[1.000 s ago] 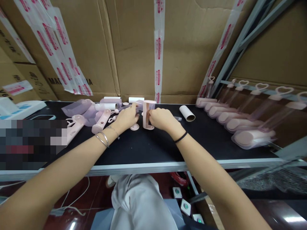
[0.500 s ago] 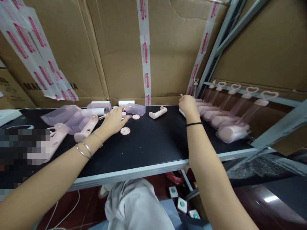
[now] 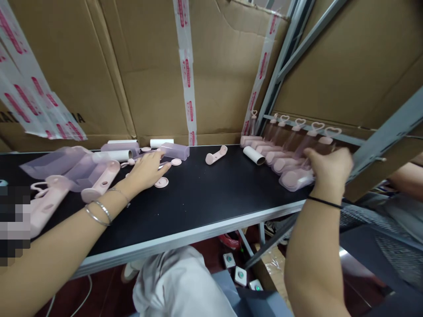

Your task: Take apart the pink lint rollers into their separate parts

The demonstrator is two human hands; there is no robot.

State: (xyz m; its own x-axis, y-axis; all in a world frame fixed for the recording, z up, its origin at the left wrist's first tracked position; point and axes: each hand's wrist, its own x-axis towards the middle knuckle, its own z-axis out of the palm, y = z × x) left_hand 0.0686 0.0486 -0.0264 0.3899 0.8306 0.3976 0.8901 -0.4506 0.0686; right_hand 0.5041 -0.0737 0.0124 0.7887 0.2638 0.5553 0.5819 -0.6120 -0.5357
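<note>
My left hand (image 3: 147,169) rests palm down among small parts at the back left, fingers stretched out and thumb apart. Round pink caps (image 3: 161,182) and a clear purple sleeve (image 3: 176,150) lie beside it. At the right end, my right hand (image 3: 330,169) is at the front of a row of pink holders with clear stems and heart-shaped tops (image 3: 332,131). Its thumb points left; the other fingers are hidden, so any grip cannot be seen. A white tube (image 3: 254,155) lies left of that row. Between the hands lies a pink bracket (image 3: 216,155).
More pink brackets (image 3: 101,181), purple sleeves (image 3: 59,163) and white tubes (image 3: 112,156) crowd the left side. Cardboard (image 3: 148,79) walls the back. A grey metal post (image 3: 280,66) and rail frame the right end. Another person's arm (image 3: 408,178) shows at far right.
My right hand has moved right, from the white tube to the near end of the holder row, uncovering the tube. The view has turned right; my left hand stays among the small parts.
</note>
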